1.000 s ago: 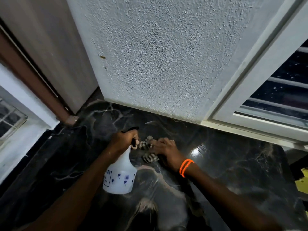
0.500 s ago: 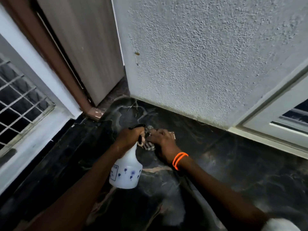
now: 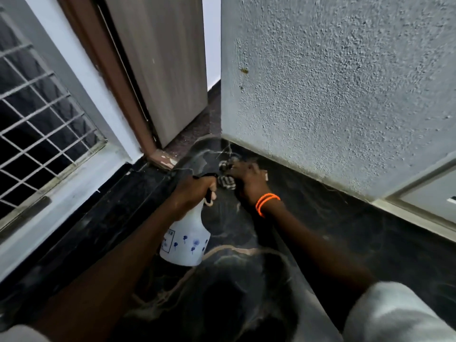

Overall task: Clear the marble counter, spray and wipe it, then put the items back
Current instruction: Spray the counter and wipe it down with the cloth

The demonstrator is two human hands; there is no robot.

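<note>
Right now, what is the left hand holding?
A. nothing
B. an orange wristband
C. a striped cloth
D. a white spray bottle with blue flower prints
D: the left hand grips the neck of the white spray bottle, while the right hand presses the striped cloth on the marble counter.

Black veined marble counter (image 3: 345,243); striped cloth (image 3: 227,181) on it.
</note>
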